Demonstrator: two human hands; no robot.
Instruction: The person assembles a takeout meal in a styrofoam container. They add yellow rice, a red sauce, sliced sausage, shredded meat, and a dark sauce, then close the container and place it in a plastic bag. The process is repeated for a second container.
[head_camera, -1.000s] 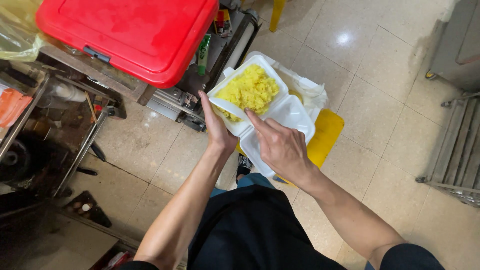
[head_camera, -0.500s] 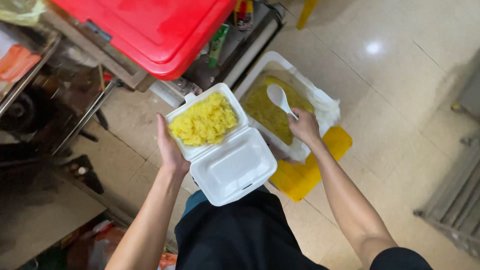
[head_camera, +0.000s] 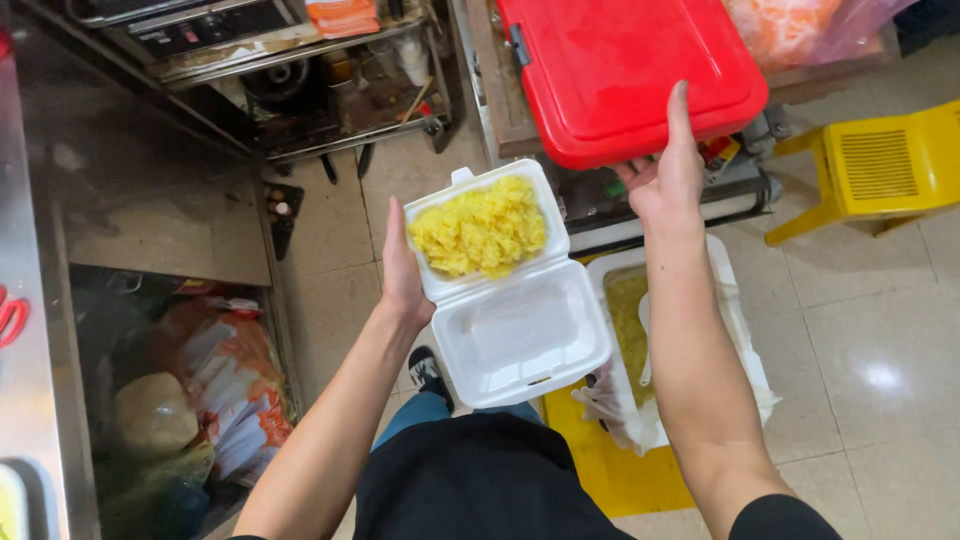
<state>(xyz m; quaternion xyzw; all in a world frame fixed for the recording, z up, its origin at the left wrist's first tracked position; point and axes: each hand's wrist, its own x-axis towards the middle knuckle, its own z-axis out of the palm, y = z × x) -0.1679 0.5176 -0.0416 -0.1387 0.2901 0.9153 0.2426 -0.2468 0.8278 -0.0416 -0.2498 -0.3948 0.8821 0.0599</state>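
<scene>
My left hand (head_camera: 402, 272) grips the left edge of an open white foam clamshell box (head_camera: 520, 340). Its far half is filled with yellow rice (head_camera: 480, 230); its near half, the lid, is bare. My right hand (head_camera: 664, 172) reaches forward, fingers apart and empty, with the fingertips resting on the near edge of a red plastic lid (head_camera: 625, 70). Below my right forearm a white tub (head_camera: 725, 300) lined with plastic holds more yellow rice, and a white spoon (head_camera: 645, 335) lies in it.
The tub sits on a low yellow stool (head_camera: 610, 470). A second yellow stool (head_camera: 880, 165) stands to the right on the tiled floor. Metal shelving (head_camera: 280, 60) with kitchen gear is at upper left, and bags of goods (head_camera: 220, 380) lie lower left beside a steel counter edge.
My right hand let go of the white spoon in the tub and rose to the red lid. The foam box stayed in my left hand as my view swung toward the red container.
</scene>
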